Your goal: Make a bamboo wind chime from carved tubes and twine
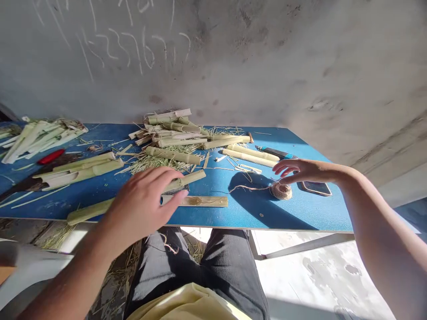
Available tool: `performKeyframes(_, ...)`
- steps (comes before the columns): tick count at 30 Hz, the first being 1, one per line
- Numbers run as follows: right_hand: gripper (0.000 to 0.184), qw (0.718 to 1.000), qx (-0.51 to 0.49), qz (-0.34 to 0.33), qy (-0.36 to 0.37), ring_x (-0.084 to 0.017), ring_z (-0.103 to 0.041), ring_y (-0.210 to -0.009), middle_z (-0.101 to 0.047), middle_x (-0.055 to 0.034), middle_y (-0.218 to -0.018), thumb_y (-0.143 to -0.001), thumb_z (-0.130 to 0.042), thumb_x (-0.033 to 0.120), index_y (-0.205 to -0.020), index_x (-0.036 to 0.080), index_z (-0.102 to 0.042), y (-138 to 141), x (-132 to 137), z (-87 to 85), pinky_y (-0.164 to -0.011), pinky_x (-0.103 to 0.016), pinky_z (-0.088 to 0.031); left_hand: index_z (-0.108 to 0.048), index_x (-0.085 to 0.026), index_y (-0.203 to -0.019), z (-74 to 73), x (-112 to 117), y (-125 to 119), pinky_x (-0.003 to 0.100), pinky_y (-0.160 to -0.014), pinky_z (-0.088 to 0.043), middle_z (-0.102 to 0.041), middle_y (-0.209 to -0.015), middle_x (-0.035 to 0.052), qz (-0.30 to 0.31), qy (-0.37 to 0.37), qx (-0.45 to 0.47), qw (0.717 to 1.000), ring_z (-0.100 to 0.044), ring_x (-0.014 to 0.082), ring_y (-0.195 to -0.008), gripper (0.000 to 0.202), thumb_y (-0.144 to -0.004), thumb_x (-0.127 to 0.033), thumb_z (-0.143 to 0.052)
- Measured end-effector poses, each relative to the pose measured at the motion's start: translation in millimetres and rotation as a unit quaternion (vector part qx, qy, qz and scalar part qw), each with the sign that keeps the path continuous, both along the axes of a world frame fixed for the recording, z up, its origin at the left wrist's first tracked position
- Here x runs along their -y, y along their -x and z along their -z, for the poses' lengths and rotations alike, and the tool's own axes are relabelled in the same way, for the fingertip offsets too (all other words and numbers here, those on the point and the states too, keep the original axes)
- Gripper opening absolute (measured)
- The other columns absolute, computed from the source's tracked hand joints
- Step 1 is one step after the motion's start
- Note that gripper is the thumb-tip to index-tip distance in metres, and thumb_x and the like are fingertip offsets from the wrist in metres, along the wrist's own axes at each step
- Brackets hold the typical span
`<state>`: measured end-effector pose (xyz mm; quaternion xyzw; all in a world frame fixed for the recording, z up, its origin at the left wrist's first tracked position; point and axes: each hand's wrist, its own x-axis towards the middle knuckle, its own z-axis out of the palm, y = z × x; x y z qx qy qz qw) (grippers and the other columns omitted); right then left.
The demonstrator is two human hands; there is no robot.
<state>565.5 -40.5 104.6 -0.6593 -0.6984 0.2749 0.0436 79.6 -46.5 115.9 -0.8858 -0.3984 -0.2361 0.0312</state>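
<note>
My left hand (143, 200) hovers palm down over the near edge of the blue table (300, 213), fingers spread and holding nothing. Under it lies a long split green stalk (196, 201). My right hand (300, 170) reaches in from the right, fingers stretched out, just above a ball of brown twine (281, 191) whose loose end trails left. It touches nothing that I can see. A phone (316, 188) lies flat right beside that hand.
A heap of cut green stalks (173, 133) fills the table's middle back. More stalks (36, 135) lie far left with a red-handled tool (50, 156). A blue-handled knife (275, 152) rests behind my right hand. A concrete wall rises behind.
</note>
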Motion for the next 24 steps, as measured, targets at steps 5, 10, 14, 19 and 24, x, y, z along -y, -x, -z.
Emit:
performKeyframes(5,0.051,0.992,0.091,0.086,-0.012,-0.024,-0.067,-0.115,-0.07,-0.0085,-0.133,-0.094,-0.059,0.059,-0.134,0.027,-0.066,-36,-32,-16.9,-0.092,-0.03,-0.054,-0.061,-0.015,-0.133,39.7,-2,-149,0.047,-0.101,-0.052,-0.069,-0.13,0.0139,0.11,0.076,-0.092,0.987,-0.065,0.0319,-0.119,0.044,-0.101,-0.045,-0.063)
performKeyframes(10,0.057,0.947,0.231,0.167,-0.146,-0.037,-0.054,-0.13,-0.057,-0.0255,-0.144,-0.101,-0.055,0.053,-0.137,0.01,-0.061,-39,-75,18.7,-0.101,-0.044,-0.045,-0.07,-0.013,-0.106,47.9,-21,-182,0.047,-0.095,-0.049,-0.074,-0.107,0.0129,0.152,0.054,-0.19,0.968,-0.067,0.0333,-0.111,0.02,-0.101,-0.031,-0.061)
performKeyframes(14,0.034,0.943,0.25,0.134,-0.174,-0.028,-0.064,-0.108,-0.068,-0.0199,-0.119,-0.104,-0.052,0.037,-0.115,0.011,-0.07,-32,-85,41.4,-0.086,-0.033,-0.045,-0.07,-0.015,-0.086,53.4,-26,-173,0.043,-0.088,-0.048,-0.075,-0.091,0.0112,0.182,0.06,-0.208,0.959,-0.07,0.029,-0.096,0.025,-0.103,-0.018,-0.05)
performKeyframes(19,0.047,0.916,0.26,0.143,-0.269,-0.025,-0.065,-0.101,-0.067,-0.0243,-0.125,-0.111,-0.035,0.036,-0.137,0.004,-0.057,-16,-59,15.3,-0.076,-0.031,-0.039,-0.062,-0.019,-0.076,50.0,-26,-167,0.034,-0.068,-0.039,-0.064,-0.068,0.0037,0.174,0.156,-0.06,0.97,-0.059,0.0196,-0.065,0.04,-0.109,-0.032,-0.043)
performKeyframes(24,0.052,0.863,0.275,0.163,-0.39,-0.021,-0.066,-0.087,-0.071,-0.0109,-0.124,-0.111,-0.03,0.053,-0.132,0.023,-0.066,12,30,-33.4,-0.063,-0.03,-0.037,-0.045,-0.022,-0.075,38.0,-27,-158,0.028,-0.06,-0.031,-0.04,-0.061,-0.0063,0.222,0.329,0.184,0.899,-0.039,0.0128,-0.058,0.034,-0.106,-0.034,-0.043)
